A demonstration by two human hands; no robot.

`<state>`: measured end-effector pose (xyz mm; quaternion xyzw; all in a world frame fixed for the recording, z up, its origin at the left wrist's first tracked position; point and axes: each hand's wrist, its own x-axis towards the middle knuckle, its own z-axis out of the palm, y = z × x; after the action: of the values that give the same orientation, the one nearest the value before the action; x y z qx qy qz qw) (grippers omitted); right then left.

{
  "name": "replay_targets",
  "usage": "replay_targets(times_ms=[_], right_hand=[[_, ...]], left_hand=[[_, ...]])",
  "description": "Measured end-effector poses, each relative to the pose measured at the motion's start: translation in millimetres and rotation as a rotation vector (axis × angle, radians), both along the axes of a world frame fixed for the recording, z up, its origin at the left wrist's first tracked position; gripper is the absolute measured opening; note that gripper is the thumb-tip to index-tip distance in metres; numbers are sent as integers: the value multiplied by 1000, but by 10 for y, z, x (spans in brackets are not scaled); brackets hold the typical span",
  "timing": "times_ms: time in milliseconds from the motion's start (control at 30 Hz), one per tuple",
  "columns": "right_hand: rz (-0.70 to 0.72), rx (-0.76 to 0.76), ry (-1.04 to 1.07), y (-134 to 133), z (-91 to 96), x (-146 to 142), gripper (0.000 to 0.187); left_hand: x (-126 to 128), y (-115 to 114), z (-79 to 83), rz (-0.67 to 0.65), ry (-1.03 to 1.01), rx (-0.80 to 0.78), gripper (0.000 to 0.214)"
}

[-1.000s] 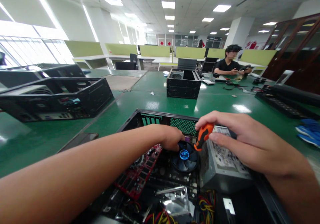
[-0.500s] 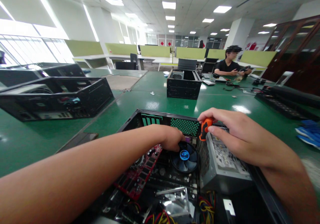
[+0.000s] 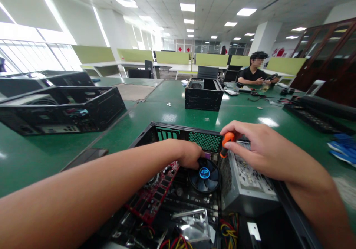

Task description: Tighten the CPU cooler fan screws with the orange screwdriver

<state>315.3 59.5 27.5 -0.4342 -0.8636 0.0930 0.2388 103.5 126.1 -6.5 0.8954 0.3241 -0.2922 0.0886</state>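
Observation:
An open black computer case [image 3: 178,132] lies in front of me on the green table. My right hand [image 3: 258,150] is closed round an orange-handled screwdriver [image 3: 226,142], held upright at the far edge of the grey power supply [image 3: 247,184]. My left hand [image 3: 190,154] reaches into the case and rests curled beside the black cooler fan [image 3: 205,174] with its blue hub. Its fingertips are hidden, so I cannot see what they touch. A red expansion card [image 3: 155,193] lies left of the fan.
Two open computer cases [image 3: 63,108] stand at the left and a smaller case [image 3: 204,95] stands further back on the table [image 3: 139,123]. A person in black [image 3: 254,74] sits at the far right. Coloured cables [image 3: 230,230] lie near me. Blue items [image 3: 343,147] sit at the right edge.
My right hand has moved a little up and away with the screwdriver, now more upright and mostly covered by my fingers. The left hand has stayed by the fan.

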Motion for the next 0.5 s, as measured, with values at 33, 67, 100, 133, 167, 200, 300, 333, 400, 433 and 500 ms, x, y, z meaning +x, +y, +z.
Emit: replay_targets(times_ms=[33,67,100,133,167,200,300,333,400,433,500], right_hand=[[-16,-4,-8,0,9,4,13],[-23,-4,-17,-2,20,9,10],[-19,0,-24,-8,29,15,8],[-4,6,-25,-16,37,21,8],[19,14,-21,-28,42,27,7],[45,24,-12,-41,42,31,7],[107,55,11,-69,16,30,22],[111,65,10,-68,1,26,27],[86,74,-6,-52,-27,15,31],[61,77,-16,-39,-36,12,31],[6,86,-25,-19,-41,11,30]], left_hand=[[1,-1,-2,-1,2,5,44],[1,-1,-4,0,3,5,44],[1,-2,-5,3,3,4,44],[0,-2,-5,4,-1,0,43],[-1,-2,-4,3,-7,-3,43],[-2,-2,-3,3,-10,-3,42],[-2,-3,-1,-4,0,5,41],[-1,-4,-1,-8,10,5,40],[3,-7,1,-16,25,2,41],[6,-10,2,-18,24,0,42],[10,-15,3,-16,12,-3,45]])
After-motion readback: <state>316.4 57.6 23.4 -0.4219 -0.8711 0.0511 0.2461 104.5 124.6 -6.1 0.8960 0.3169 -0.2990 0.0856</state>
